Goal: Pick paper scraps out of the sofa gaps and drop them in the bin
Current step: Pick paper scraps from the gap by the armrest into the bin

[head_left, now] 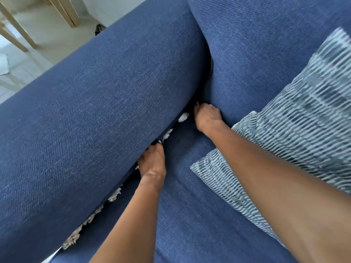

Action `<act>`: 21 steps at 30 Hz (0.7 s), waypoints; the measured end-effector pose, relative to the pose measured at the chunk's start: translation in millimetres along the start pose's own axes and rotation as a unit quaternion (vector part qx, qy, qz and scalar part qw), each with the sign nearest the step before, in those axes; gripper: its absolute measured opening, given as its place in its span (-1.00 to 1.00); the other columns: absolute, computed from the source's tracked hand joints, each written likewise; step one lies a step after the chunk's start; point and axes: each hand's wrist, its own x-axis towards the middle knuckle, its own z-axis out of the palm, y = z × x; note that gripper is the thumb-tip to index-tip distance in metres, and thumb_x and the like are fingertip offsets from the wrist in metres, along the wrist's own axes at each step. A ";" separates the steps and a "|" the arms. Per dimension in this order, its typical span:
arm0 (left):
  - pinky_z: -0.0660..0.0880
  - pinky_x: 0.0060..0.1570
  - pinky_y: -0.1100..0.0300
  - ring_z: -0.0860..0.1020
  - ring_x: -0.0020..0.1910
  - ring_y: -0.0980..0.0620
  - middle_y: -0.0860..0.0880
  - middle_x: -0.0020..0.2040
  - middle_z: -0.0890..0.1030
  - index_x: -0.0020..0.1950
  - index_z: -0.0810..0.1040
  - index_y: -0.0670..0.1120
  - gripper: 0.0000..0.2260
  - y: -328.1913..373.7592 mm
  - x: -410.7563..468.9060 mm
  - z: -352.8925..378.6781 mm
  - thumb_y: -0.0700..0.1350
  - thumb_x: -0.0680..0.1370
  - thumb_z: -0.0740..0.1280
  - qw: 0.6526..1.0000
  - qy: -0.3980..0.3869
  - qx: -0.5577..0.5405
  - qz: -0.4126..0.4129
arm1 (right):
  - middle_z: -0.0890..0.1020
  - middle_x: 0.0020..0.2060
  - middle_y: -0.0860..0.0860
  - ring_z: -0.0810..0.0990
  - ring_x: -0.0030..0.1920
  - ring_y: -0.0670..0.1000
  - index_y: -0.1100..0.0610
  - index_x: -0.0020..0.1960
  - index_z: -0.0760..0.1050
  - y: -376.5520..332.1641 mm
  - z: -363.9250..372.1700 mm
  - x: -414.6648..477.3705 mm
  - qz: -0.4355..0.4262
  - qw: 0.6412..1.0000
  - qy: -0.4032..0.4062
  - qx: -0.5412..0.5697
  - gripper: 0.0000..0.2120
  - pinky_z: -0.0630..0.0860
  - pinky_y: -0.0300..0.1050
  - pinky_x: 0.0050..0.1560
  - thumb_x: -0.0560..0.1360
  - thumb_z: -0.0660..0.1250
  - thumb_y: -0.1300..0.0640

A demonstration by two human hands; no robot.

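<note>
1. Paper scraps (183, 117) lay strung along the gap between armrest (95, 111) and seat cushion (190, 205).
2. The left hand (152, 161) reached in, fingers hidden; nearest scrap just beyond.
3. The right hand (207, 115) was curled closed, its contents unclear.

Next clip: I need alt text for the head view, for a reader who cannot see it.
Seen from above, a person's left hand and right hand reach into the gap between a blue sofa's armrest and seat cushion, where crumpled white paper scraps are wedged. A blue-and-white patterned cushion lies to the right; no bin is visible.
</note>
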 end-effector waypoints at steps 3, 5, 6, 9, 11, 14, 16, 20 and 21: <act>0.48 0.03 0.15 0.56 0.08 -0.08 -0.13 0.14 0.56 0.28 0.47 -0.16 -0.74 -3.3 2.5 -1.9 -0.35 0.62 0.17 1.000 0.014 -0.017 -0.020 | 0.54 0.30 0.16 0.56 0.29 0.17 0.21 0.37 0.46 -0.8 -1.7 4.6 0.008 1.000 0.009 -0.011 -0.63 0.53 -0.01 0.18 0.57 0.25 0.33; 0.42 0.06 0.17 0.53 0.10 -0.11 -0.15 0.15 0.54 0.28 0.46 -0.19 -0.74 -4.3 3.4 1.3 -0.35 0.64 0.11 0.999 -0.004 -0.030 -0.011 | 0.54 0.30 0.16 0.56 0.29 0.16 0.21 0.36 0.47 -1.9 -1.0 7.2 0.011 1.000 0.020 -0.013 -0.64 0.53 -0.03 0.18 0.57 0.25 0.35; 0.43 0.07 0.16 0.52 0.09 -0.10 -0.14 0.14 0.53 0.26 0.45 -0.18 -0.74 -4.5 2.8 2.0 -0.35 0.64 0.10 1.000 -0.008 -0.017 0.000 | 0.54 0.29 0.15 0.57 0.28 0.16 0.21 0.35 0.47 -2.6 -0.1 7.9 0.011 1.000 0.025 -0.014 -0.64 0.54 -0.03 0.17 0.57 0.25 0.35; 0.48 0.03 0.13 0.53 0.08 -0.04 -0.10 0.13 0.53 0.21 0.46 -0.11 -0.81 -5.4 3.5 0.7 -0.28 0.64 0.20 1.000 0.004 0.006 0.002 | 0.57 0.25 0.16 0.59 0.24 0.16 0.22 0.31 0.49 -2.5 1.6 5.4 0.012 0.999 0.045 -0.026 -0.67 0.55 -0.02 0.13 0.57 0.22 0.38; 0.49 0.03 0.12 0.54 0.10 -0.05 -0.10 0.14 0.55 0.23 0.47 -0.10 -0.82 -5.5 3.8 0.0 -0.22 0.63 0.26 1.000 0.018 0.008 0.003 | 0.61 0.19 0.17 0.62 0.20 0.18 0.23 0.26 0.53 -2.5 3.7 2.0 0.013 0.997 0.065 -0.039 -0.68 0.57 -0.01 0.09 0.56 0.21 0.41; 0.46 0.07 0.03 0.54 0.13 -0.15 -0.15 0.15 0.56 0.23 0.48 -0.17 -0.81 -6.1 1.0 -3.2 -0.25 0.63 0.21 0.999 0.019 -0.033 0.015 | 0.63 0.15 0.16 0.64 0.17 0.17 0.22 0.25 0.53 -3.7 3.4 -3.2 0.017 0.996 0.079 -0.045 -0.67 0.58 -0.01 0.05 0.55 0.20 0.41; 0.43 0.10 -0.02 0.52 0.15 -0.20 -0.19 0.17 0.55 0.22 0.47 -0.20 -0.80 -6.3 -3.7 -9.0 -0.27 0.63 0.17 0.997 0.014 -0.067 0.024 | 0.63 0.15 0.16 0.63 0.17 0.17 0.22 0.26 0.52 -6.4 -1.2 -8.7 0.024 0.996 0.081 -0.033 -0.67 0.58 -0.01 0.03 0.55 0.21 0.40; 0.45 0.10 0.00 0.53 0.14 -0.18 -0.17 0.15 0.54 0.24 0.46 -0.18 -0.79 -4.9 -15.6 -21.0 -0.26 0.63 0.16 0.999 0.013 -0.038 0.028 | 0.62 0.14 0.18 0.64 0.14 0.20 0.24 0.20 0.55 -12.6 -19.2 -28.5 0.045 0.994 0.101 0.024 -0.73 0.59 0.04 -0.01 0.53 0.28 0.38; 0.47 0.10 0.02 0.54 0.14 -0.14 -0.14 0.15 0.55 0.25 0.46 -0.16 -0.79 -3.5 -19.8 -24.7 -0.25 0.63 0.17 1.000 0.011 -0.019 0.018 | 0.63 0.14 0.18 0.64 0.14 0.21 0.24 0.19 0.55 -13.4 -23.9 -35.4 0.052 0.993 0.099 0.042 -0.75 0.59 0.05 -0.01 0.52 0.31 0.36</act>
